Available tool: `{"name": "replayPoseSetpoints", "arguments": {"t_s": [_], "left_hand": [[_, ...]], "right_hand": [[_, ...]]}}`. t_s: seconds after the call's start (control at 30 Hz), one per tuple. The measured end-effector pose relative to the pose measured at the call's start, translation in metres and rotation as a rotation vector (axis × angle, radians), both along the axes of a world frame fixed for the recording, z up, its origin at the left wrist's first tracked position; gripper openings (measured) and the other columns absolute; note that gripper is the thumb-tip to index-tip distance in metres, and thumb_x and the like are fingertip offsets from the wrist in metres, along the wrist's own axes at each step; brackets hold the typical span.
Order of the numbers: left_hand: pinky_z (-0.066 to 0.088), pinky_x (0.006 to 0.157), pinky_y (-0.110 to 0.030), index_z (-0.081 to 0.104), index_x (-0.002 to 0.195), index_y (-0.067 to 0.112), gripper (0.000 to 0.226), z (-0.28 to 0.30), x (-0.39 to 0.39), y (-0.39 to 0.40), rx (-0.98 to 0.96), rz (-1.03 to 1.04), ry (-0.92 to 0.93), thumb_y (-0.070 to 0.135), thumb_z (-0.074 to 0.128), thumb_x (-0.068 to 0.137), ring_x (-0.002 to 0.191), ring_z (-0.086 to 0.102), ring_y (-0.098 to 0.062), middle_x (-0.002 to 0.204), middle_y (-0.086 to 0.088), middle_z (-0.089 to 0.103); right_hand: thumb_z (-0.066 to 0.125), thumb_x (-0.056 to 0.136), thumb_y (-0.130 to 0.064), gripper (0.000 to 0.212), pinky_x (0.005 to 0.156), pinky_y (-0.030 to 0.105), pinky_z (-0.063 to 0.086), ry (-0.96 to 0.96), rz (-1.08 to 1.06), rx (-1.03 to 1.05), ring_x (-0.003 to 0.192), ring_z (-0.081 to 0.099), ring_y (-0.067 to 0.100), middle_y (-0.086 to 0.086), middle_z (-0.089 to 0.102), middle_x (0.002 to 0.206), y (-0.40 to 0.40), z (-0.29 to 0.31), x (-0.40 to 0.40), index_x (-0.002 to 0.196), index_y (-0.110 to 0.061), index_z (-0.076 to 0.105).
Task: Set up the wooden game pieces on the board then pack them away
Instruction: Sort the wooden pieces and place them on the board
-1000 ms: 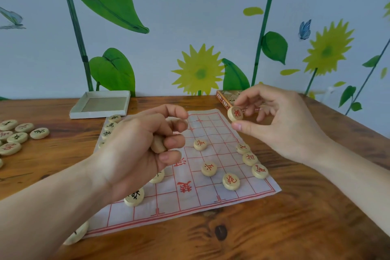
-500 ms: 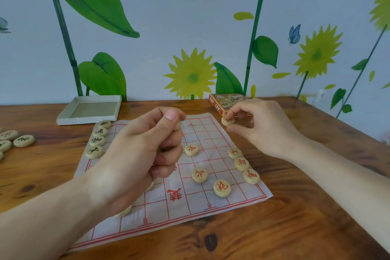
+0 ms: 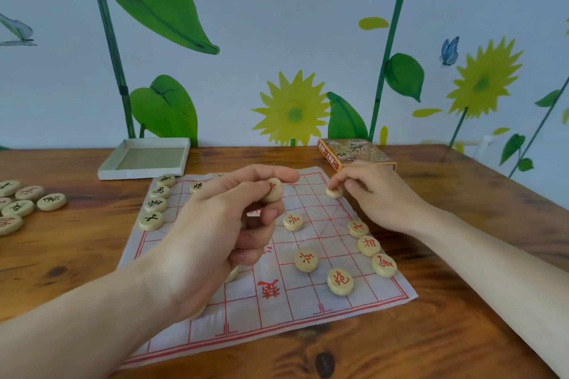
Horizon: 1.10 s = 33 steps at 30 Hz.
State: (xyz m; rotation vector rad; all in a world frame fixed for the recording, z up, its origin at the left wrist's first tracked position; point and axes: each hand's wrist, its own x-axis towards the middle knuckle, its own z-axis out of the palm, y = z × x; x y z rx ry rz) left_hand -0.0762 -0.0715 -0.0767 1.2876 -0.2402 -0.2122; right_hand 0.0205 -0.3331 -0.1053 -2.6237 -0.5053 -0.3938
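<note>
Since half a second ago: right hand (image 3: pixel 374 194) lowered to the far right corner of the board (image 3: pixel 308 301), its red-marked piece (image 3: pixel 334 192) now touching or just over the paper; left hand (image 3: pixel 215 234) turned, a second red piece (image 3: pixel 274 189) now showing between thumb and forefinger.

Setup partly done. Black pieces (image 3: pixel 155 204) ranged down the left edge, red ones (image 3: pixel 368 244) on the right side, more loose on the desk (image 3: pixel 462 332) at far left. Packing not begun; open tray (image 3: pixel 144 158) and box (image 3: pixel 354 152) waiting at the back.

Left hand raised over mid-board, remaining fingers curled, possibly holding more. Right hand stretched forward, fingertips pinching its piece.
</note>
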Motion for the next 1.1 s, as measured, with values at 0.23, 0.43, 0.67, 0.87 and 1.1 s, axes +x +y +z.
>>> {"name": "replayPoseSetpoints", "arguments": {"t_s": [0.23,0.43,0.67,0.87,1.1], "left_hand": [[0.015,0.046,-0.027,0.062,0.120,0.016,0.027,-0.001,-0.001,0.000,0.058,0.012,-0.037,0.023,0.060,0.093,0.051,0.024,-0.015,0.078,-0.008,0.063],[0.024,0.039,-0.020,0.056,0.113,0.005,0.024,-0.002,0.001,0.001,0.127,0.050,-0.094,0.026,0.055,0.099,0.045,0.025,-0.012,0.090,-0.008,0.074],[0.030,0.039,-0.017,0.070,0.099,0.006,0.031,-0.003,0.001,0.002,0.236,0.094,-0.151,0.034,0.061,0.091,0.042,0.027,-0.010,0.084,-0.002,0.077],[0.027,0.039,-0.018,0.076,0.085,0.009,0.027,-0.003,0.002,0.003,0.210,0.157,-0.103,0.032,0.065,0.090,0.044,0.027,-0.010,0.060,-0.004,0.058],[0.026,0.039,-0.019,0.081,0.093,0.014,0.021,-0.003,0.002,0.003,0.213,0.187,-0.134,0.028,0.065,0.094,0.042,0.027,-0.009,0.071,-0.001,0.074]], "right_hand": [[0.044,0.100,0.004,0.047,0.101,0.025,0.039,-0.002,0.000,-0.017,0.120,0.053,0.005,-0.010,0.064,0.123,0.000,-0.006,-0.002,0.123,-0.027,0.071],[0.051,0.098,0.002,0.035,0.090,0.014,0.045,-0.121,-0.011,0.117,0.102,0.057,-0.004,-0.011,0.065,0.108,0.005,0.000,-0.010,0.112,-0.024,0.071],[0.067,0.093,-0.010,0.018,0.074,0.012,0.043,-0.177,0.148,0.303,0.089,0.062,0.012,-0.010,0.067,0.094,0.038,0.027,-0.034,0.104,-0.024,0.069],[0.066,0.092,-0.001,0.026,0.065,0.027,0.049,-0.149,0.295,0.357,0.091,0.064,0.018,-0.008,0.067,0.093,0.056,0.038,-0.054,0.105,-0.023,0.070],[0.081,0.080,-0.011,0.038,0.069,0.039,0.052,-0.089,0.426,0.300,0.092,0.062,0.023,-0.007,0.068,0.102,0.064,0.047,-0.068,0.115,-0.025,0.072]]}}
